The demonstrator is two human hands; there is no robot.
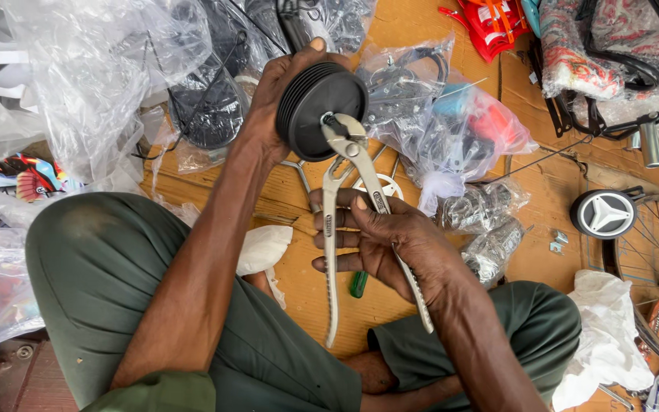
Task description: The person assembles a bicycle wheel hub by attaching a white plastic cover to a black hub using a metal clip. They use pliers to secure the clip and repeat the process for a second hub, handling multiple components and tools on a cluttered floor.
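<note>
Small black wheel (322,111) gripped by left hand (280,95), raised above cardboard-covered floor (413,23), hub turned toward viewer for access. Pliers (348,221) squeezed by right hand (387,244), jaws clamped on hub centre. Green screwdriver (358,284) lies on floor between knees.

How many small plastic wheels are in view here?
2. A black wheel is held up in the left hand, gripped by the pliers. A white-and-black wheel lies at right on the cardboard. Others may hide inside bags.
</note>
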